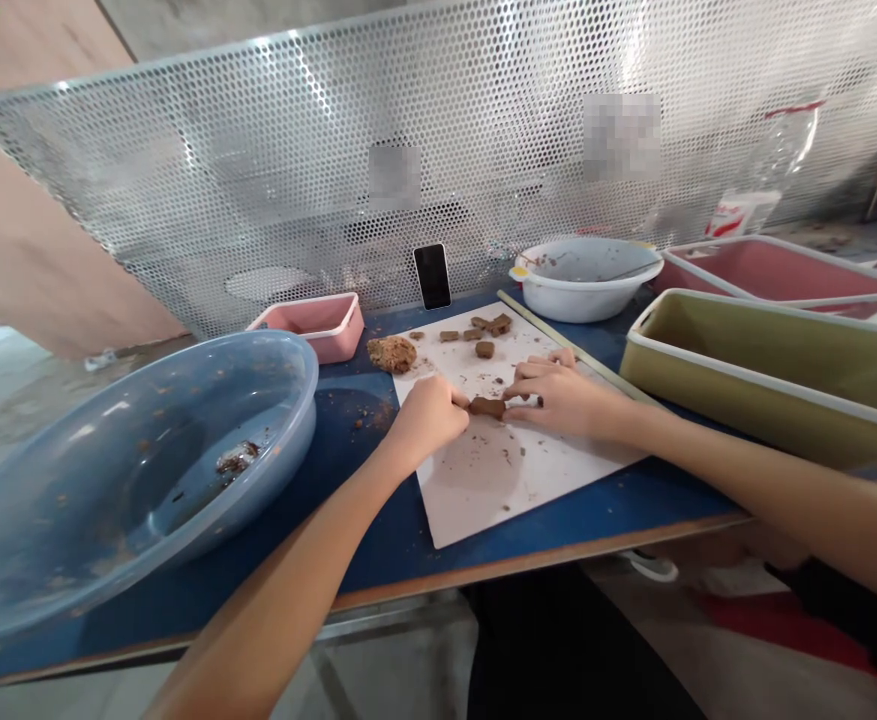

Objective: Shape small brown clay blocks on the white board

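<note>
A small brown clay block (487,406) lies on the white board (483,480) in the middle of the blue table. My left hand (429,412) is closed and pinches the block's left end. My right hand (558,392) grips its right end with fingers pressed together. Several small brown clay pieces (484,332) lie at the far end of the board. A rough crumbly clay lump (391,352) sits just off the board's far left corner. Brown smears mark the board under my hands.
A large blue basin (138,470) stands at the left, overhanging the table edge. Further back are a pink tray (318,325), a black phone (432,276) leaning on the perforated metal screen, a white bowl (584,280), an olive bin (768,360) and a red bin (775,270).
</note>
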A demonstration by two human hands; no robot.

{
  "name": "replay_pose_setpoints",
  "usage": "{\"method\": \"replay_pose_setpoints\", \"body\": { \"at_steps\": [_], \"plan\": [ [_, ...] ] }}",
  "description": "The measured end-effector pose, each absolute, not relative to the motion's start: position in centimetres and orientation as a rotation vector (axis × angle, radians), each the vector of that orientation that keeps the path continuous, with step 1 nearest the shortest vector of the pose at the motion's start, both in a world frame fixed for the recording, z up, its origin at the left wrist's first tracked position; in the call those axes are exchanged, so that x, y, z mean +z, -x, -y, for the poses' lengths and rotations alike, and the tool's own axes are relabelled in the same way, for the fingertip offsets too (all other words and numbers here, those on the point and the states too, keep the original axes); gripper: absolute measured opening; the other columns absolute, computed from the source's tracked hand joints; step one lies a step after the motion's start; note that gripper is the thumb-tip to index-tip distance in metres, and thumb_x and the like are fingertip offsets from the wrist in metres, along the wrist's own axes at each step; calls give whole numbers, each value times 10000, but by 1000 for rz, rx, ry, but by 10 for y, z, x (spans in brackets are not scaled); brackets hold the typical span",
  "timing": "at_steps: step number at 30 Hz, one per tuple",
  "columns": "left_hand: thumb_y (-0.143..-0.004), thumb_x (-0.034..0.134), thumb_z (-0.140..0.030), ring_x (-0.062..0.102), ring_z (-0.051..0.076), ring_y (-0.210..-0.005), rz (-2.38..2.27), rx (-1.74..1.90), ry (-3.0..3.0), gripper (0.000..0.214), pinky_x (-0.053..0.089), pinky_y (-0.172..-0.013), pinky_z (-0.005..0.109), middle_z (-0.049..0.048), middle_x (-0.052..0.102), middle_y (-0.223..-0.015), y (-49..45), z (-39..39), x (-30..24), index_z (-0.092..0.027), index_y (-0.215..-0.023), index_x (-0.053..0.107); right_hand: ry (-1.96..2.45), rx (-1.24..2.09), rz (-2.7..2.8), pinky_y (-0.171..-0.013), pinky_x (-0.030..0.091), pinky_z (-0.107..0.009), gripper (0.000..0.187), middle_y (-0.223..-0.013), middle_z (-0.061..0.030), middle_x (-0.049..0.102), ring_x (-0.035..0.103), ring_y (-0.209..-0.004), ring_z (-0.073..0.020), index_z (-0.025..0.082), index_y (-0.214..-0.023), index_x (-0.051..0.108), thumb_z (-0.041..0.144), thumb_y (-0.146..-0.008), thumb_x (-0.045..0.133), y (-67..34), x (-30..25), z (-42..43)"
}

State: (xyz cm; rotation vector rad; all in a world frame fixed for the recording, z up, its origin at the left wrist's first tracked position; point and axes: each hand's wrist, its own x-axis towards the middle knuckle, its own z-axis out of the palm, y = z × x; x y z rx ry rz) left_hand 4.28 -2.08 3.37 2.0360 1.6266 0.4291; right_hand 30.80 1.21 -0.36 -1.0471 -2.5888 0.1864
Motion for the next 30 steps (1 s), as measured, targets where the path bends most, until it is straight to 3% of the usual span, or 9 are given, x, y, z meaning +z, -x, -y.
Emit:
{"method": "replay_pose_setpoints", "body": {
  "at_steps": [12,30],
  "plan": [
    [-731,628,-53,622,205,-713,-1542,459,-2172,275,397,-716,358,120,764,-740,-42,18,27,-162,-766,877,1051,218,2566,-939,382,-443,253,-1027,-103,743,688,-1050,-294,237,-1089,880,436,-1097,725,-304,-9,-11],
    [-670,537,-22,479,191,-711,-1489,450,-2212,257,328,-706,369,76,656,-707,-44,18,29,-193,-580,707,1084,216,2568,-967,363,-464,236,-1045,-96,765,685,-1089,-302,259,-1056,885,436,-1098,735,-300,-7,-10]
  ]
}}
